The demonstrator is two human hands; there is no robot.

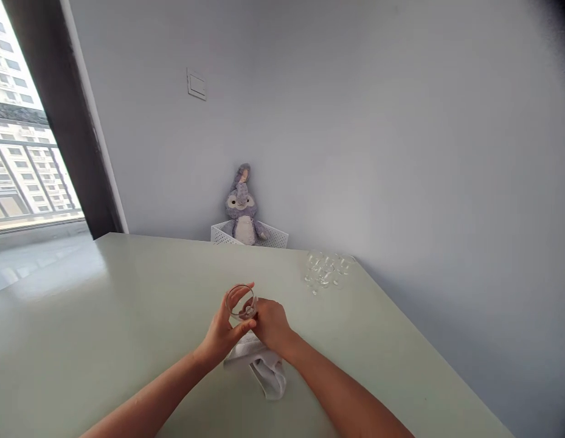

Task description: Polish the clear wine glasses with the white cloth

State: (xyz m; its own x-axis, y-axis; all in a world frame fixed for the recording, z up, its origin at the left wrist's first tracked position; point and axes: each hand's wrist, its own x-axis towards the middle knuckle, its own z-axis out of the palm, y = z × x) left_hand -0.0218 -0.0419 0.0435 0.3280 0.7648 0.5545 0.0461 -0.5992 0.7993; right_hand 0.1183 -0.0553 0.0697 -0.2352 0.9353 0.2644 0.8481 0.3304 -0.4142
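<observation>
A small clear glass cup is tilted with its round mouth partly facing me. My left hand is closed around its left side, thumb at the lower edge and fingers behind it. On the cup's right side, my right hand is curled shut against its base; its fingertips show only partly through the glass. They appear to grip the cup's lower end. A crumpled white cloth lies just below both hands on the pale green table. I cannot tell whether the right hand touches the cloth.
Several clear glass cups stand grouped near the table's far right corner. Behind the far edge, a purple-grey plush toy sits in a white perforated basket. A wall borders the right side. A window with a railing is at left.
</observation>
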